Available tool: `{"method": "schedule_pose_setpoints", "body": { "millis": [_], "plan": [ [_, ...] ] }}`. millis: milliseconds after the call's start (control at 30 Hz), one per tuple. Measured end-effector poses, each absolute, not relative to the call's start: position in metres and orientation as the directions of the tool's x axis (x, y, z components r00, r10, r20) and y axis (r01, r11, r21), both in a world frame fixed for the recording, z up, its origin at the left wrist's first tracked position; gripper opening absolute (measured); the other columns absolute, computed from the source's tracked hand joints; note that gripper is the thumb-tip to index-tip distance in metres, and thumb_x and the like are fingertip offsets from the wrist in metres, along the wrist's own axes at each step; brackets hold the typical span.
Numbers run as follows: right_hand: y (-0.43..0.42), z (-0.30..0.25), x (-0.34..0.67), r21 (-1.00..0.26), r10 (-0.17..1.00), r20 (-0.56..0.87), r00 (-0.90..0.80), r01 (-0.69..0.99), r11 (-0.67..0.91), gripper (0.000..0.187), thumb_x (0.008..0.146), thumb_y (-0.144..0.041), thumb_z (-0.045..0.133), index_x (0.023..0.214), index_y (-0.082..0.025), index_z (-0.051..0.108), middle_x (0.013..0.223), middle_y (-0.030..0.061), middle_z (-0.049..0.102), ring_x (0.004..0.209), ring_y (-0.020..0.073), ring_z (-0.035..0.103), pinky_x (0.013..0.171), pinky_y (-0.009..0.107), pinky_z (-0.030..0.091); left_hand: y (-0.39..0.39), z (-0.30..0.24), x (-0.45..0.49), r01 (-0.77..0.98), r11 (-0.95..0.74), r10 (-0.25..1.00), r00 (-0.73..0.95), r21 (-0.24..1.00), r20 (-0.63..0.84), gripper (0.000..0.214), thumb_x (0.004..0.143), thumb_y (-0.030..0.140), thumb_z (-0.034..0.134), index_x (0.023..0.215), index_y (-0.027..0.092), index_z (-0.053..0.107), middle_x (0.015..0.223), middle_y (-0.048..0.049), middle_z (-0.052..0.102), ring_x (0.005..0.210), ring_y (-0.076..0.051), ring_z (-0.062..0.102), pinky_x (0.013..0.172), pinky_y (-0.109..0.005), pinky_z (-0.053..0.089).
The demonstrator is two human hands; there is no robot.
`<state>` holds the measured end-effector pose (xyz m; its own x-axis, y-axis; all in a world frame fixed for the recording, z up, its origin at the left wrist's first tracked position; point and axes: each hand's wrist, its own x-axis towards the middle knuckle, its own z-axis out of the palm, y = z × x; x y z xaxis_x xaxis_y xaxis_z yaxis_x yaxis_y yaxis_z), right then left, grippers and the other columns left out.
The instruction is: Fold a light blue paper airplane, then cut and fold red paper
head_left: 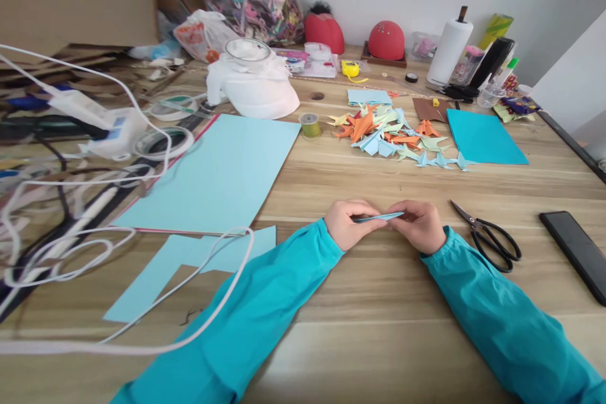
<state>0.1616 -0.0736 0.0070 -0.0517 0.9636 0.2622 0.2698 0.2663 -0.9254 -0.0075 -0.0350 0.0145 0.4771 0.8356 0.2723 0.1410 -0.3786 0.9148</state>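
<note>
Between my two hands, just above the wooden table, is a small folded piece of light blue paper [379,217], seen nearly edge-on. My left hand [349,222] pinches its left end with thumb and fingers. At the other end my right hand [420,225] pinches it in the same way. The fingertips almost meet in the middle, so part of the paper is hidden. Black-handled scissors [492,237] lie to the right of my right hand, blades pointing away. Beyond my hands rests a pile of folded paper cranes [391,132] in orange, blue, green and yellow.
Light blue sheets [237,158] and paper strips [137,284] lie left, crossed by a white cable [237,271]. A black phone [575,255] is at far right. Behind stand a thread spool [310,126], a bright blue paper stack [483,136] and a white roll [449,50].
</note>
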Motion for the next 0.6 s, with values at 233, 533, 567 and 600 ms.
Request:
{"method": "schedule_pose_setpoints", "body": {
  "millis": [233, 533, 567, 600],
  "plan": [
    [-0.074, 0.0081, 0.1626, -0.956, 0.972, 0.213, -0.103, 0.182, 0.229, 0.019, 0.071, -0.034, 0.067, 0.075, -0.015, 0.069, 0.058, 0.0031, 0.066, 0.053, 0.0137, 0.061, 0.052, 0.024, 0.05, -0.0356, 0.0174, -0.008, 0.124, -0.323, 0.845, 0.484, 0.938, 0.226, 0.008, 0.065, 0.022, 0.071, 0.068, 0.015, 0.072, 0.065, -0.0044, 0.069, 0.057, -0.013, 0.061, 0.052, -0.021, 0.047],
    [-0.0736, 0.0089, 0.1624, -0.966, 0.968, 0.21, -0.138, 0.124, 0.227, 0.02, 0.072, -0.035, 0.067, 0.077, -0.016, 0.07, 0.06, 0.0027, 0.066, 0.054, 0.0129, 0.061, 0.053, 0.023, 0.051, -0.0353, 0.0186, -0.0093, 0.128, -0.354, 0.838, 0.484, 0.926, 0.254, 0.007, 0.067, 0.022, 0.069, 0.067, 0.016, 0.072, 0.064, -0.0037, 0.068, 0.056, -0.013, 0.06, 0.052, -0.022, 0.047],
    [-0.0735, 0.0087, 0.1623, -0.967, 0.967, 0.215, -0.136, 0.113, 0.23, 0.019, 0.072, -0.035, 0.067, 0.077, -0.017, 0.07, 0.06, 0.0025, 0.066, 0.054, 0.0128, 0.061, 0.053, 0.023, 0.051, -0.0358, 0.0185, -0.0094, 0.135, -0.368, 0.839, 0.476, 0.92, 0.266, 0.007, 0.067, 0.023, 0.069, 0.067, 0.016, 0.072, 0.064, -0.0037, 0.068, 0.056, -0.013, 0.06, 0.053, -0.022, 0.047],
    [-0.0733, 0.0086, 0.1621, -0.967, 0.967, 0.218, -0.135, 0.102, 0.233, 0.019, 0.072, -0.035, 0.068, 0.077, -0.017, 0.07, 0.06, 0.0024, 0.066, 0.054, 0.0127, 0.061, 0.053, 0.023, 0.051, -0.0364, 0.0183, -0.0094, 0.144, -0.386, 0.839, 0.464, 0.911, 0.283, 0.007, 0.067, 0.022, 0.069, 0.067, 0.016, 0.072, 0.064, -0.0039, 0.068, 0.056, -0.013, 0.06, 0.053, -0.022, 0.047]
  ]
}}
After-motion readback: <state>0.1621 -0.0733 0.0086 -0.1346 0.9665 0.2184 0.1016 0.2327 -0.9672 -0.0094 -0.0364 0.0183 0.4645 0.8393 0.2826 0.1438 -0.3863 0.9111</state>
